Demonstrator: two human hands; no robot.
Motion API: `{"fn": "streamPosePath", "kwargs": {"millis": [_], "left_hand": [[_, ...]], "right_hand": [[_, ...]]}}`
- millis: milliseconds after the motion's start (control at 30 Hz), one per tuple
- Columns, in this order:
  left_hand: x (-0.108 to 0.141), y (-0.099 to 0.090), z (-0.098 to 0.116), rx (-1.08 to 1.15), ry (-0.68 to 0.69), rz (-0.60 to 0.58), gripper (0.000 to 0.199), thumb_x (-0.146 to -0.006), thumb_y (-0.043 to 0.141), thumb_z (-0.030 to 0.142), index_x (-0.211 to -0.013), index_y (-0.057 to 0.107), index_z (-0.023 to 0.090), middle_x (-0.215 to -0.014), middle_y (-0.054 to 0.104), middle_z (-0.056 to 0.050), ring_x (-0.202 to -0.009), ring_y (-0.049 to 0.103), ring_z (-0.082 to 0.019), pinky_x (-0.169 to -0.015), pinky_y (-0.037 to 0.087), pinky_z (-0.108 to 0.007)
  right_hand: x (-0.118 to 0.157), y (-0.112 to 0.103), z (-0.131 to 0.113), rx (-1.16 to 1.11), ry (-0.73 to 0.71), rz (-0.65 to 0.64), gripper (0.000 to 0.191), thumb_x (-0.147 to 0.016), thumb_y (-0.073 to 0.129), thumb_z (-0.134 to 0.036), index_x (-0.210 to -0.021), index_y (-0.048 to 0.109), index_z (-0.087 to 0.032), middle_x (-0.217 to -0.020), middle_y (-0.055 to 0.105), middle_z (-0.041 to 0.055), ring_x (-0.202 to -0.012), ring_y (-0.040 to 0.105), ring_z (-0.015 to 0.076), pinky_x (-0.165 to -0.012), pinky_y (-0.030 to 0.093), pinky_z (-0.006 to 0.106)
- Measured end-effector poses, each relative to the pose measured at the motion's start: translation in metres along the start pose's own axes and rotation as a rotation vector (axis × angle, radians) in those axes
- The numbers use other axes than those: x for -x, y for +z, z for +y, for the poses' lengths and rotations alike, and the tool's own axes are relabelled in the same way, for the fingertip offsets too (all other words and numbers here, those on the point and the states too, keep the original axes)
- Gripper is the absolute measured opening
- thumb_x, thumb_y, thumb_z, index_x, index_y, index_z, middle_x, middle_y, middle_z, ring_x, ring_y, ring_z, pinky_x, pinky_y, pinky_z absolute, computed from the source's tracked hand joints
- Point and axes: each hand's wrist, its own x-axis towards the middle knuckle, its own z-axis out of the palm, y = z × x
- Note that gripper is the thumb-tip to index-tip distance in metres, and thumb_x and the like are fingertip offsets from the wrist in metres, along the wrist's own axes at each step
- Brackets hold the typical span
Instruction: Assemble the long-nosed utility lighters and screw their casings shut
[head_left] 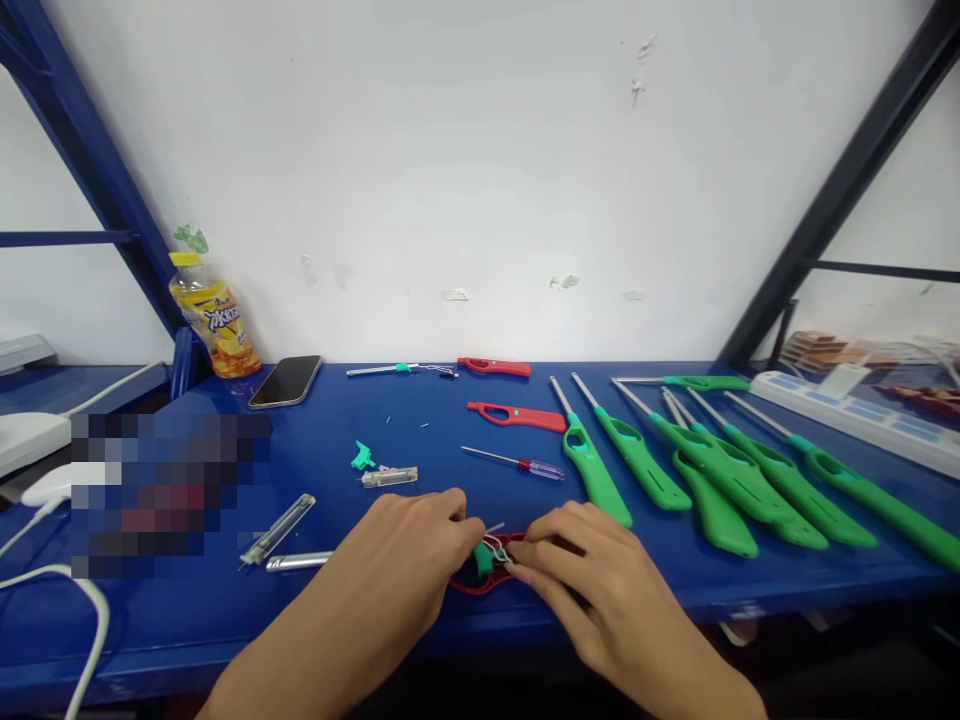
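1. Left hand (pixel 420 535) is clamped on the red casing (pixel 480 591); right hand (pixel 581 560) touches the white wires (pixel 496 546), grip unclear.
2. Between them, the casing lies not yet covered, green piece (pixel 484 561) exposed.
3. Beyond left hand, transparent tubes (pixel 391 477) lie loose; beyond right hand, green lighters (pixel 598 478) look whole.

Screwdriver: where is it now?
In the head view, the screwdriver lies right of centre on the blue table, between a loose red casing and the right hand, just left of the leftmost green lighter.
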Motion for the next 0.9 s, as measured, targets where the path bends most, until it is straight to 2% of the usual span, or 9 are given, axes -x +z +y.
{"fn": "streamPosePath", "kwargs": {"millis": [167,367,500,700,800,900], "left_hand": [[0.004,-0.003,0.002,0.037,-0.009,-0.035,0.032,-0.096,0.053,-0.001,-0.095,0.073,0.024,-0.101,0.073,-0.003,-0.084,0.073,-0.028,-0.066,0.049,-0.038],[0.015,0.008,-0.004,0.073,-0.007,0.103,0.039,-0.092,0.056,-0.003,-0.105,0.075,0.029,-0.103,0.072,0.0,-0.085,0.072,-0.023,-0.068,0.049,-0.034],[0.018,0.008,-0.012,0.044,-0.028,0.133,0.047,-0.092,0.052,-0.003,-0.117,0.074,0.031,-0.107,0.072,-0.002,-0.087,0.072,-0.022,-0.069,0.051,-0.033],[0.017,-0.008,-0.021,0.05,-0.171,0.018,0.046,-0.096,0.049,0.001,-0.121,0.076,0.029,-0.117,0.074,-0.007,-0.092,0.077,-0.028,-0.079,0.06,-0.041],[0.021,-0.009,-0.027,0.066,-0.177,0.105,0.047,-0.097,0.048,0.003,-0.122,0.076,0.03,-0.122,0.072,-0.008,-0.099,0.076,-0.029,-0.082,0.063,-0.042],[0.026,-0.006,-0.031,0.099,-0.186,0.189,0.04,-0.1,0.048,0.011,-0.118,0.078,0.031,-0.135,0.065,-0.01,-0.105,0.075,-0.029,-0.077,0.065,-0.038]], "right_hand": [[0.001,0.001,-0.001,0.065,-0.036,0.0,0.014,-0.108,0.058,-0.02,-0.109,0.072,-0.023,-0.102,0.069,0.0036,-0.087,0.058,0.0217,-0.079,0.044,0.04],[0.001,0.001,-0.002,0.02,-0.011,0.025,0.014,-0.108,0.059,-0.019,-0.109,0.072,-0.024,-0.101,0.07,0.0025,-0.088,0.059,0.0215,-0.08,0.044,0.039],[0.0,0.003,-0.002,-0.025,0.019,0.05,0.017,-0.108,0.058,-0.019,-0.108,0.074,-0.026,-0.1,0.072,0.0015,-0.089,0.061,0.0216,-0.082,0.045,0.039],[-0.001,0.005,-0.002,-0.038,0.008,0.124,0.016,-0.107,0.059,-0.016,-0.103,0.072,-0.024,-0.095,0.072,0.0016,-0.085,0.062,0.0209,-0.082,0.046,0.038],[-0.001,0.006,-0.001,-0.025,-0.013,0.161,0.015,-0.106,0.06,-0.014,-0.103,0.07,-0.023,-0.094,0.071,0.0017,-0.085,0.062,0.0204,-0.081,0.045,0.038],[0.0,0.005,-0.001,-0.002,-0.039,0.215,0.014,-0.106,0.06,-0.013,-0.109,0.069,-0.023,-0.097,0.068,0.0039,-0.087,0.061,0.0213,-0.082,0.047,0.04]]}}
